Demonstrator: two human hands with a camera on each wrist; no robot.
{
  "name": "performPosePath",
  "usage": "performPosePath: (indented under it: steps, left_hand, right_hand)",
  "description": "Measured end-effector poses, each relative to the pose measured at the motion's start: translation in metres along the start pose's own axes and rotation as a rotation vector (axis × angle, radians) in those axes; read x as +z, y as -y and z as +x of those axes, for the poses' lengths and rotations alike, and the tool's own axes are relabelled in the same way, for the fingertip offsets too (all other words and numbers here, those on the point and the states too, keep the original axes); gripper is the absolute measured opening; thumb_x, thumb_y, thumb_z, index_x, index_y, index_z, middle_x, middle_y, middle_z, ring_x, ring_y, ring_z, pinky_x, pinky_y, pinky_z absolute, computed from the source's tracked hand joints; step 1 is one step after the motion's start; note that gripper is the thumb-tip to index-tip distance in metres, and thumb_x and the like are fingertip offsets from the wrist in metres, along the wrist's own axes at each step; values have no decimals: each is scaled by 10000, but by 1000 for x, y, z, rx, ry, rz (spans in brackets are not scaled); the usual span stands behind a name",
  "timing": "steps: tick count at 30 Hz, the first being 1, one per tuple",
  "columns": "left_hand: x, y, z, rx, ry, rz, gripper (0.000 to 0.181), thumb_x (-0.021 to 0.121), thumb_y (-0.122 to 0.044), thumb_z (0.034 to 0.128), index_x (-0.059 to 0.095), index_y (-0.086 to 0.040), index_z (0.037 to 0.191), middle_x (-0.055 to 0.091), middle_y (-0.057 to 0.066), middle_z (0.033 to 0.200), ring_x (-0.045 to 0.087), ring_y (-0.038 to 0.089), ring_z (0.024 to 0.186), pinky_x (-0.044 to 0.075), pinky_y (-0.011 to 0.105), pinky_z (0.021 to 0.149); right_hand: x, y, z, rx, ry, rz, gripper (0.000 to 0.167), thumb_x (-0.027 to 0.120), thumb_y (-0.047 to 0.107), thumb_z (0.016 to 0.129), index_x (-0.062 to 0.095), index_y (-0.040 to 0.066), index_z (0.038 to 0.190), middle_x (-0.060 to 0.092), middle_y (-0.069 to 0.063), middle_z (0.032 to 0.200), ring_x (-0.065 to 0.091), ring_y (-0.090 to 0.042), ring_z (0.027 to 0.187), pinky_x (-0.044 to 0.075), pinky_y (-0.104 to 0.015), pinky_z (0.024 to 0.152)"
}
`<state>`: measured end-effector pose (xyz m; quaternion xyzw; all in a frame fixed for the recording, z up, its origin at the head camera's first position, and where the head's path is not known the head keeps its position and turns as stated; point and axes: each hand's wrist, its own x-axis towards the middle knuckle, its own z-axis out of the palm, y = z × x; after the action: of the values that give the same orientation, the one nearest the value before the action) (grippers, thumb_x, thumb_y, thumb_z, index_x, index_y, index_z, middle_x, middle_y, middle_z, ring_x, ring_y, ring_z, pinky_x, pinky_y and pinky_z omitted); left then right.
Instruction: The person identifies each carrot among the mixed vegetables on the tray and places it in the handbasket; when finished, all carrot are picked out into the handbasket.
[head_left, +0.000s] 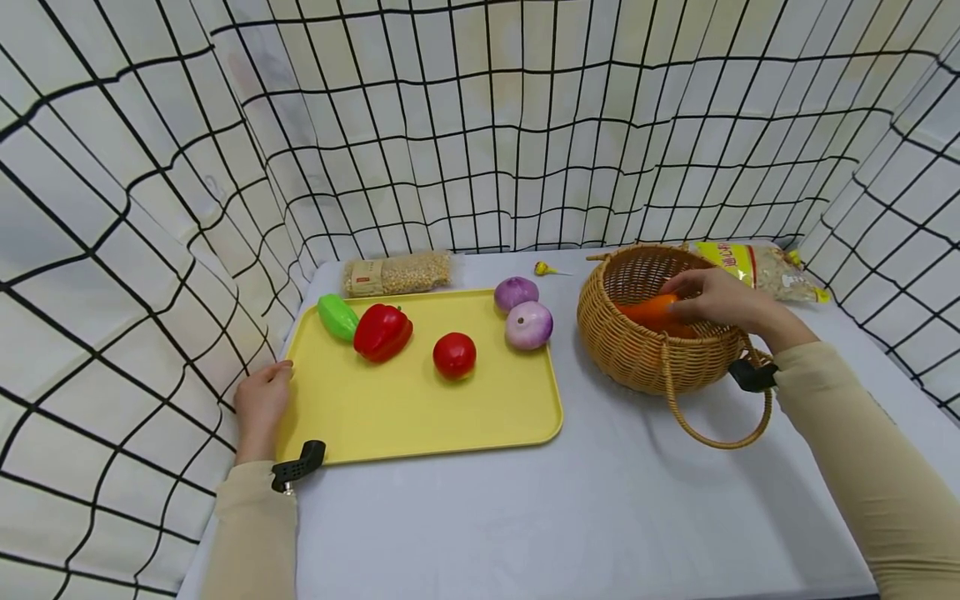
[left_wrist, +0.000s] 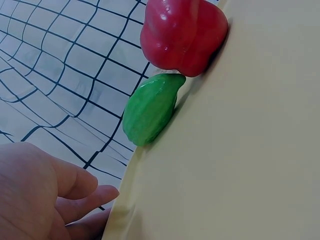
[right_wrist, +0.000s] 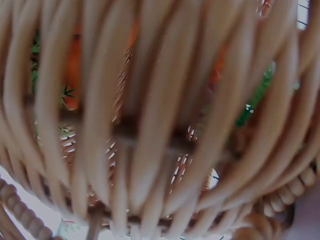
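Observation:
My right hand [head_left: 708, 298] reaches into the wicker basket [head_left: 626, 358] and grips an orange carrot [head_left: 645, 312] near the rim. Another orange piece shows under it. The right wrist view is filled by the basket's woven wall [right_wrist: 165, 100], with orange and green bits behind the gaps; the hand's grip is hidden there. At the left edge of the yellow tray [head_left: 420, 425] is my left hand [head_left: 262, 404], its loosely bent fingers [left_wrist: 102, 196] against the rim. Nearest to it on the tray are a green ridged vegetable [left_wrist: 150, 110] and a red bell pepper [left_wrist: 182, 35].
A tomato [head_left: 454, 356] lies mid-tray, and two purple onions [head_left: 528, 325] sit at its right edge. Behind stand a bag of beige kernels [head_left: 397, 274], a small yellow item [head_left: 543, 268] and another bag [head_left: 780, 271]. Black netting [head_left: 450, 150] surrounds the table.

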<state>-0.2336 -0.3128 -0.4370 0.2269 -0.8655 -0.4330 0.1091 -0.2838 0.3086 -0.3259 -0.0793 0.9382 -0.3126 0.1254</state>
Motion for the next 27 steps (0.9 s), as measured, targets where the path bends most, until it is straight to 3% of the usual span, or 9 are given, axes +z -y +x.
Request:
performPosePath:
  steps: [7, 17, 23, 27]
  left_hand:
    - [-1, 2, 1, 7, 8, 9, 422, 414, -219, 1020, 584, 23, 1321, 539, 208, 1378, 428, 366, 1325, 334, 472, 1074]
    - [1, 2, 1, -18, 16, 2, 426, 416, -230, 1019, 581, 12, 1330, 537, 195, 1386, 438, 356, 1319, 352, 469, 1057]
    - [2, 3, 2, -19, 13, 3, 432, 414, -237, 1016, 577, -7, 1343, 529, 184, 1401, 440, 353, 1318, 355, 468, 1055]
    - [0, 0, 0, 0, 37, 42, 449, 405, -250, 1021, 552, 3, 1362, 513, 206, 1410, 434, 378, 1305, 352, 484, 1043]
  right_hand:
    - [2, 0, 1, -18, -21, -30, 506, 660, 255, 934, 518, -4, 1344, 554, -276, 1305, 509, -418, 1198, 417, -580, 967]
    - [1, -3, -10, -4, -158, 75, 503, 525, 404, 997, 511, 64, 1367, 553, -201, 1323, 540, -330, 1150, 475, -476, 922]
    - [12, 3, -29, -40, -396, 159, 466, 513, 388, 1001, 548, 56, 1326, 577, -131, 1275, 547, -112, 1041, 459, -137, 753]
    - [23, 13, -45, -71, -570, 271, 405, 547, 350, 991, 592, 57, 1267, 610, -56, 1197, 537, -23, 987, 450, -89, 729]
